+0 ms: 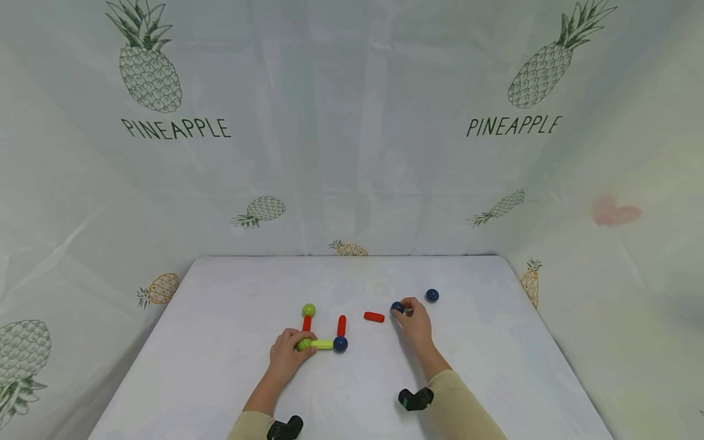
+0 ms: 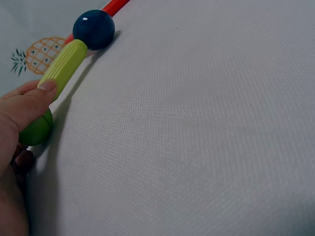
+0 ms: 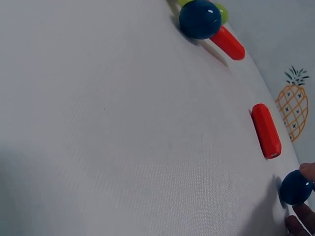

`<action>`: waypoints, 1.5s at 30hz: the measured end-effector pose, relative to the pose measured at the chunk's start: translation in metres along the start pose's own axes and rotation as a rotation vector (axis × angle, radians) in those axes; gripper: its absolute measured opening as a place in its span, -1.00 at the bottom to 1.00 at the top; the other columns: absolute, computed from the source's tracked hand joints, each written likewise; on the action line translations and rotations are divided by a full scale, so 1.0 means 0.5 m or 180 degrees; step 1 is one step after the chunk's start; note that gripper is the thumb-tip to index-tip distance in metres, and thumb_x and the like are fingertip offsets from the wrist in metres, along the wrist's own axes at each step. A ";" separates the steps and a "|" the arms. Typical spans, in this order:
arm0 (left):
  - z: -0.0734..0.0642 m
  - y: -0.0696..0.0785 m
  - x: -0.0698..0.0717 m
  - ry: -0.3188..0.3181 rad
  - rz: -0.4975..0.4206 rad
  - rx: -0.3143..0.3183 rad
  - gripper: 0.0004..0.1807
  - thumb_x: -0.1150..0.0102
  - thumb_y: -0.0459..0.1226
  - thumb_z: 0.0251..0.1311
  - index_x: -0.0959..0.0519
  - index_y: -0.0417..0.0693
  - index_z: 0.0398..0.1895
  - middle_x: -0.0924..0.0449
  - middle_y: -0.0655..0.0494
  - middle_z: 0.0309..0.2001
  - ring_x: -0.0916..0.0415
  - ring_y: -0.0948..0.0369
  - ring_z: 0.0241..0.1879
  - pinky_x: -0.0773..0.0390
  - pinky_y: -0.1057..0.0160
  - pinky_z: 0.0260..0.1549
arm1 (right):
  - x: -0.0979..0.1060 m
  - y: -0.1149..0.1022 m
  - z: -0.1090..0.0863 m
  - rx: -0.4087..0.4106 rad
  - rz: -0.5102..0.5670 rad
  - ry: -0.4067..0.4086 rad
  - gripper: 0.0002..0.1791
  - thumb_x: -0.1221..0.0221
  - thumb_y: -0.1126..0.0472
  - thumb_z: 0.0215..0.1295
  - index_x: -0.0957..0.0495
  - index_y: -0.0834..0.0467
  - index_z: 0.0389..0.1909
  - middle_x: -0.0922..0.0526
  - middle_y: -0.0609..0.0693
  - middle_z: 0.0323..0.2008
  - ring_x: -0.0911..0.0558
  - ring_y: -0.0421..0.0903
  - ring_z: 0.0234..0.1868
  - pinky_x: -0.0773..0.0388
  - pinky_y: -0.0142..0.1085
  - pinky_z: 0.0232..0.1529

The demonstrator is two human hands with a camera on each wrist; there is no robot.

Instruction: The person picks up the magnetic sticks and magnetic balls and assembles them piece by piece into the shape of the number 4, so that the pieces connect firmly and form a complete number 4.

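Note:
My left hand grips the near green ball of a joined piece, its thumb lying on the yellow-green rod. That rod runs right to a dark blue ball, from which a red rod points away from me. Another red rod leads from the held corner to a far green ball. Over on the right, my right hand pinches a second dark blue ball at the table surface. A loose red rod lies just left of that ball.
A third dark blue ball lies beyond my right hand, to the right. All of this is on a white table. White cloth printed with pineapples hangs behind and beside it. Each wrist wears a black device.

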State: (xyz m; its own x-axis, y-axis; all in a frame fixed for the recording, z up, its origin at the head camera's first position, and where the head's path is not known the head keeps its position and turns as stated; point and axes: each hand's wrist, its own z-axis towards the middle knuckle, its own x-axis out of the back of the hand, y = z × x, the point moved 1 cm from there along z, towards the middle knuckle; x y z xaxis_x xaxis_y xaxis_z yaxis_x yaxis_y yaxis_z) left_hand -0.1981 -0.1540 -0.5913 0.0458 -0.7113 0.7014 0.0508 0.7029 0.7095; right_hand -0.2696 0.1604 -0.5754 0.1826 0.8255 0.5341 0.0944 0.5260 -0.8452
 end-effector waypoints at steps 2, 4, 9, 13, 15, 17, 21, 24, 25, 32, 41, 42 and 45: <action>0.000 0.001 -0.001 -0.0003 -0.0009 0.0014 -0.81 -0.43 -0.18 0.05 -0.67 0.19 -0.24 -0.38 0.12 -0.21 -0.33 0.11 -0.17 -0.25 0.08 -0.22 | -0.002 0.002 0.002 -0.0025 -0.0021 -0.0011 -0.67 -0.31 0.23 0.22 -0.51 0.23 -0.04 -0.57 0.15 -0.05 -0.50 0.08 -0.05 -0.45 -0.06 0.01; 0.001 0.001 -0.001 0.0005 -0.0015 0.0009 -0.81 -0.44 -0.19 0.05 -0.67 0.20 -0.24 -0.38 0.12 -0.22 -0.32 0.11 -0.17 -0.26 0.07 -0.22 | -0.002 0.002 0.003 -0.0039 -0.0020 -0.0008 -0.67 -0.31 0.23 0.22 -0.50 0.22 -0.04 -0.58 0.14 -0.04 -0.49 0.08 -0.05 -0.45 -0.06 0.02; 0.001 0.001 -0.002 0.0021 -0.0030 0.0027 -0.81 -0.44 -0.20 0.05 -0.67 0.21 -0.25 -0.38 0.13 -0.22 -0.32 0.11 -0.17 -0.25 0.07 -0.20 | -0.004 0.000 0.004 -0.0094 -0.0012 0.0009 -0.67 -0.32 0.23 0.21 -0.49 0.20 -0.04 -0.58 0.14 -0.02 -0.49 0.09 -0.02 -0.45 -0.06 0.04; 0.001 0.001 -0.001 0.0013 -0.0028 0.0022 -0.81 -0.44 -0.19 0.05 -0.67 0.21 -0.25 -0.38 0.13 -0.22 -0.33 0.11 -0.17 -0.25 0.07 -0.21 | -0.005 -0.001 0.003 -0.0098 -0.0034 0.0021 -0.67 -0.32 0.24 0.20 -0.48 0.21 -0.05 -0.59 0.16 -0.02 -0.50 0.12 -0.01 -0.45 -0.04 0.06; 0.001 0.001 -0.001 0.0007 -0.0021 0.0003 -0.81 -0.44 -0.18 0.05 -0.67 0.20 -0.25 -0.38 0.13 -0.22 -0.33 0.11 -0.17 -0.25 0.07 -0.21 | -0.006 -0.001 0.003 -0.0093 -0.0037 0.0019 -0.67 -0.32 0.24 0.21 -0.48 0.22 -0.06 -0.59 0.18 -0.02 -0.50 0.13 0.00 -0.45 -0.02 0.06; 0.000 0.001 0.000 0.0002 -0.0007 -0.0023 -0.81 -0.43 -0.17 0.05 -0.66 0.20 -0.25 -0.38 0.12 -0.21 -0.33 0.11 -0.18 -0.25 0.07 -0.22 | -0.007 -0.001 0.002 -0.0119 -0.0013 0.0018 -0.67 -0.31 0.23 0.21 -0.47 0.21 -0.06 -0.59 0.19 0.00 -0.50 0.14 0.02 -0.45 -0.02 0.07; -0.001 0.001 0.001 0.0012 0.0023 -0.0067 -0.81 -0.43 -0.17 0.05 -0.66 0.19 -0.25 -0.38 0.12 -0.22 -0.33 0.11 -0.19 -0.26 0.08 -0.23 | -0.007 -0.002 0.002 -0.0149 0.0035 0.0017 -0.68 -0.31 0.24 0.22 -0.47 0.20 -0.06 -0.59 0.22 0.00 -0.50 0.15 0.02 -0.45 0.00 0.07; -0.001 0.002 0.000 0.0018 0.0010 -0.0065 -0.81 -0.44 -0.18 0.05 -0.66 0.19 -0.25 -0.37 0.12 -0.22 -0.32 0.11 -0.19 -0.26 0.09 -0.24 | -0.007 -0.002 0.001 -0.0159 0.0036 0.0028 -0.68 -0.30 0.24 0.22 -0.47 0.20 -0.06 -0.58 0.22 -0.01 -0.49 0.15 0.00 -0.45 0.00 0.05; 0.000 0.001 0.000 0.0017 0.0003 -0.0060 -0.81 -0.44 -0.19 0.05 -0.66 0.19 -0.25 -0.37 0.12 -0.22 -0.32 0.11 -0.19 -0.25 0.09 -0.24 | -0.007 -0.001 0.001 -0.0161 0.0035 0.0031 -0.68 -0.31 0.24 0.22 -0.47 0.20 -0.06 -0.58 0.22 -0.01 -0.49 0.15 0.00 -0.45 -0.01 0.04; 0.000 0.001 -0.001 0.0008 -0.0035 -0.0013 -0.81 -0.43 -0.18 0.06 -0.66 0.20 -0.25 -0.37 0.13 -0.22 -0.32 0.12 -0.19 -0.24 0.09 -0.25 | -0.010 0.003 0.001 -0.0190 0.0078 0.0031 -0.68 -0.30 0.23 0.22 -0.46 0.19 -0.06 -0.57 0.19 -0.03 -0.48 0.12 -0.02 -0.45 -0.04 0.02; -0.002 0.003 0.000 0.0001 -0.0008 -0.0030 -0.80 -0.43 -0.19 0.06 -0.66 0.18 -0.24 -0.38 0.11 -0.22 -0.32 0.11 -0.19 -0.26 0.08 -0.23 | -0.008 -0.012 -0.004 -0.0133 0.0167 0.0098 -0.68 -0.31 0.24 0.18 -0.47 0.18 -0.08 -0.59 0.17 -0.05 -0.47 0.10 -0.05 -0.43 -0.07 -0.04; -0.001 0.003 0.000 0.0001 -0.0005 -0.0031 -0.81 -0.43 -0.19 0.06 -0.66 0.18 -0.24 -0.38 0.11 -0.22 -0.32 0.11 -0.19 -0.25 0.08 -0.23 | -0.008 -0.015 -0.005 -0.0115 0.0176 0.0091 -0.68 -0.30 0.24 0.18 -0.47 0.19 -0.08 -0.59 0.17 -0.05 -0.48 0.09 -0.05 -0.43 -0.06 -0.05; -0.001 0.001 -0.001 0.0004 0.0004 -0.0039 -0.81 -0.43 -0.19 0.06 -0.66 0.18 -0.24 -0.38 0.11 -0.22 -0.32 0.11 -0.18 -0.25 0.08 -0.23 | -0.010 -0.021 -0.007 -0.0106 0.0222 0.0071 -0.68 -0.30 0.24 0.18 -0.48 0.18 -0.07 -0.59 0.15 -0.04 -0.48 0.07 -0.06 -0.44 -0.10 -0.06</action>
State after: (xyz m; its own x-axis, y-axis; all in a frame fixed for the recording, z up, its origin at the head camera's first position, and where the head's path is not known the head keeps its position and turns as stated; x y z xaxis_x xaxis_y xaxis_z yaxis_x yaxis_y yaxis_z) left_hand -0.1977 -0.1533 -0.5911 0.0472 -0.7104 0.7023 0.0629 0.7038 0.7077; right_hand -0.2682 0.1503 -0.5692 0.2116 0.8550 0.4736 0.1130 0.4599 -0.8808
